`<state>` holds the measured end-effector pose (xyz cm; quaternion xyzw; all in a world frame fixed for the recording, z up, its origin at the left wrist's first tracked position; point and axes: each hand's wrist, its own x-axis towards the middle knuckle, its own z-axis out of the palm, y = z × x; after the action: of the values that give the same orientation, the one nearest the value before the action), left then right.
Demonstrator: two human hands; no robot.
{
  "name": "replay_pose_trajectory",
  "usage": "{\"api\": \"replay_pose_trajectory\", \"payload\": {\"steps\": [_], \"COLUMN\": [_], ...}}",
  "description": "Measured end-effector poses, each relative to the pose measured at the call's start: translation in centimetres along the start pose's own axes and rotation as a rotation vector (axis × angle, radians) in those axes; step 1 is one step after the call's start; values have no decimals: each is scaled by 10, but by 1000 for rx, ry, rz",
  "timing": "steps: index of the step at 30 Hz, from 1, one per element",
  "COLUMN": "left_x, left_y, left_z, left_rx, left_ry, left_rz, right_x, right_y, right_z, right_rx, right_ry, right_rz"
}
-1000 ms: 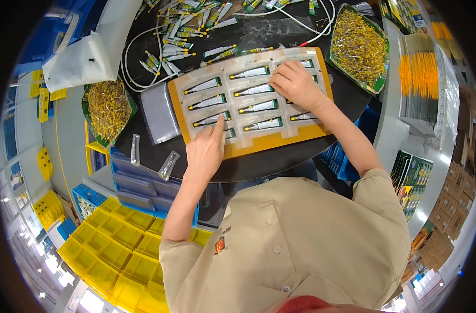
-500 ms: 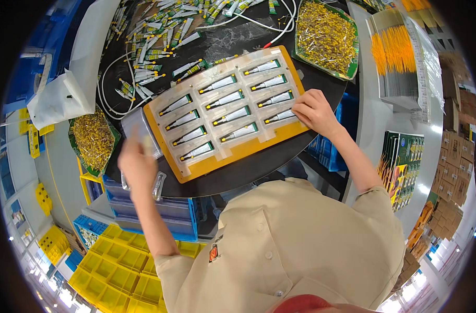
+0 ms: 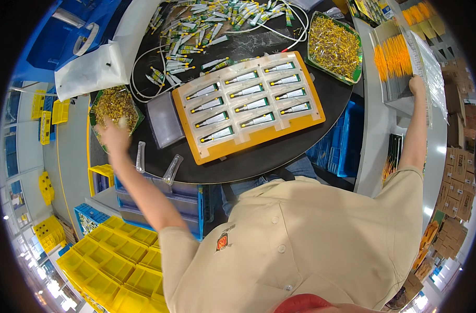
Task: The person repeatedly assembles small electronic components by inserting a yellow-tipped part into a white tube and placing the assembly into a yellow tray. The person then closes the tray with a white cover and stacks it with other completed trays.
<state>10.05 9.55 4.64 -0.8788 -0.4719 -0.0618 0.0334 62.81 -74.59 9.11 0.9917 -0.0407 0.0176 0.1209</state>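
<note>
Over the left green tray [image 3: 139, 111] of small yellow-tipped pieces, my left hand [image 3: 114, 134] reaches down among them, its fingers smeared by motion. My right hand [image 3: 417, 85] is at the edge of the upright stack of grey cards [image 3: 397, 89] with orange ends, fingers curled; what they pinch is hidden. Between my arms lies an orange-rimmed board [image 3: 273, 133] with clear moulded pockets. Small white-and-green tubes [image 3: 252, 105] with yellow tips and dark nozzles lie in rows in the pockets. Neither hand touches the board.
A heap of loose tubes [image 3: 196, 36] covers the table's far side, with a white cable [image 3: 133, 86] around it. Another tray of yellow-tipped pieces [image 3: 332, 47] stands far right. Clear plastic covers [image 3: 165, 121] lie left of the board, and two clear pieces [image 3: 172, 169] lie at the front edge.
My right hand has left the board's right edge and moved right to the card stack. My left hand has moved left to the tray. The board sits farther right in view.
</note>
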Motion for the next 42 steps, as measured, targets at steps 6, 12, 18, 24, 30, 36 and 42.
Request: {"api": "replay_pose_trajectory", "payload": {"steps": [6, 12, 18, 24, 30, 36, 42], "left_x": [-216, -252, -281, -272, -137, -86, -138], "left_y": [280, 327, 342, 332, 194, 162, 223], "left_z": [-1, 18, 23, 24, 22, 16, 32], "left_rx": [-659, -444, -433, -661, -1054, -591, -274], "left_ry": [-24, -130, -44, -53, 146, 61, -254], "left_rz": [938, 1069, 910, 714, 269, 410, 656], "right_x": [-30, -51, -82, -180, -337, -407, -416], "right_y": [-27, -12, -20, -73, -181, -244, -251], "right_z": [-23, -23, -27, -69, -37, 7, 9], "right_rx": [-15, 124, 78, 857, 1218, 880, 890], "right_ry": [116, 202, 446, 951, 598, 458, 103], "right_rz": [126, 94, 84, -252, -689, -1136, -1208]}}
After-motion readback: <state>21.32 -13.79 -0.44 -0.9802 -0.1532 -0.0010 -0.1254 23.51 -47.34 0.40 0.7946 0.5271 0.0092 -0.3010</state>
